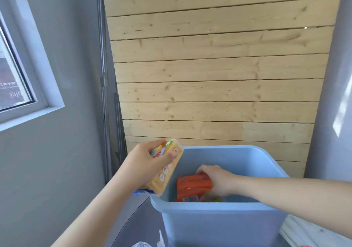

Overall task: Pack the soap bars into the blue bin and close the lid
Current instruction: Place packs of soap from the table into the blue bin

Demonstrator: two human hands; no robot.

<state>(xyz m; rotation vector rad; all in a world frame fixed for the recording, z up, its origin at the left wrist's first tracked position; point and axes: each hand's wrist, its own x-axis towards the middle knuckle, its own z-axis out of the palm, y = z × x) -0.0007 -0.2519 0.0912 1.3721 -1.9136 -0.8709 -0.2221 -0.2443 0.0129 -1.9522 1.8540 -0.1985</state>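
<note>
While the right hand (215, 178) grips an orange soap (192, 186) down inside the bin (219, 220), the left hand (150, 163) pinches a yellow soap (167, 168) over the rim; packing goes on; that one probably drops in next.

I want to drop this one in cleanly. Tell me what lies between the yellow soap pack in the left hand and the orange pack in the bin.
Head view: only the blue plastic bin's inner wall and bare interior lie between the yellow wrapped soap pack and the orange wrapped soap pack.
</note>
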